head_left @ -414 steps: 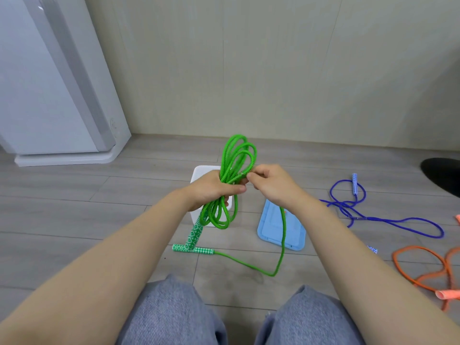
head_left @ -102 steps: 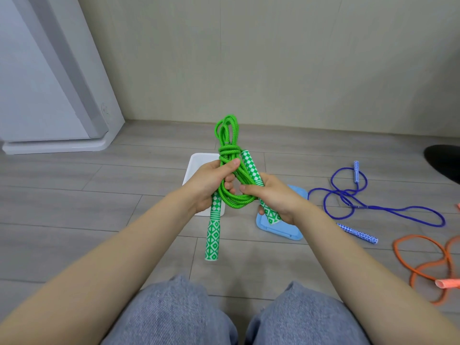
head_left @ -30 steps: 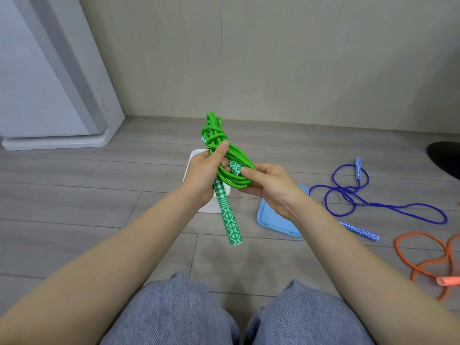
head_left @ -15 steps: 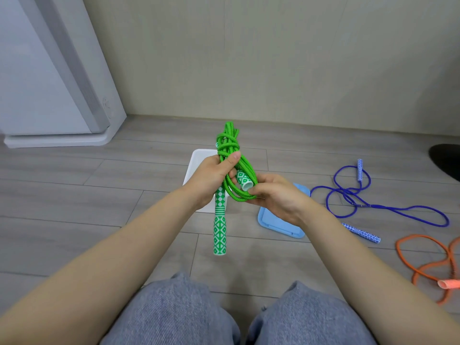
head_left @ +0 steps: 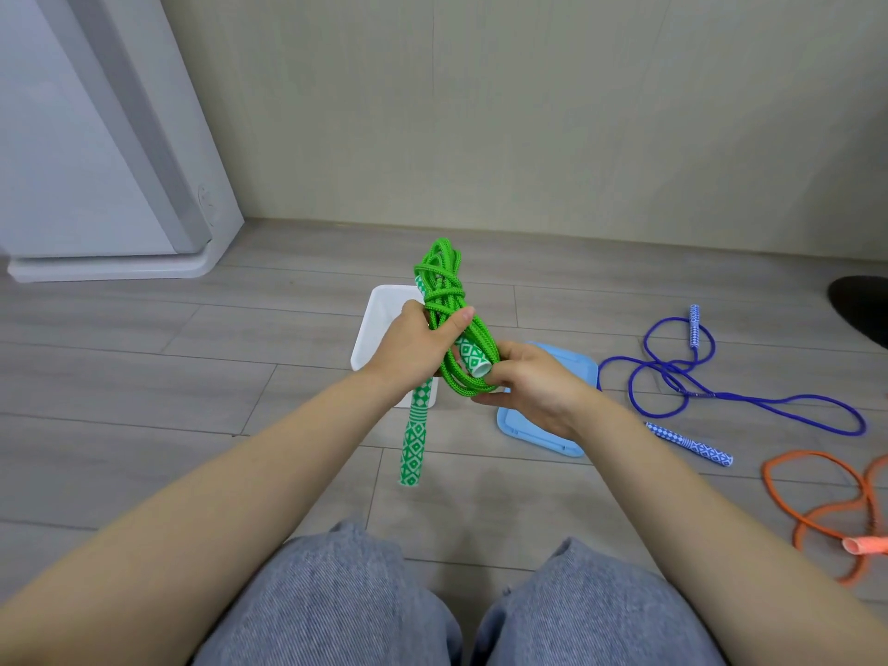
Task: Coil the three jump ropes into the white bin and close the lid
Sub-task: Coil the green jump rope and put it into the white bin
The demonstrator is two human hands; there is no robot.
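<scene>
The green jump rope [head_left: 444,290] is bundled into a coil held upright above the floor. My left hand [head_left: 415,341] grips the coil's middle, thumb across the strands. One green-and-white handle [head_left: 415,435] hangs straight down below it. My right hand [head_left: 533,384] pinches the other handle's end [head_left: 473,360] against the coil's lower loop. The white bin [head_left: 379,329] stands open on the floor behind my hands, partly hidden. Its light blue lid [head_left: 538,432] lies flat to the bin's right. The blue jump rope [head_left: 682,377] and the orange jump rope [head_left: 817,497] lie loose on the floor at right.
A white appliance [head_left: 96,161] stands at the left against the beige wall. A dark object [head_left: 865,305] sits at the far right edge. My knees in grey trousers [head_left: 432,608] fill the bottom of the view. The floor is grey wood planks.
The second green handle has been pushed further into the coil, its end now at the lower loop. The hanging handle swung from slanted back to vertical. The loose wrapping of earlier is now a tight bundle.
</scene>
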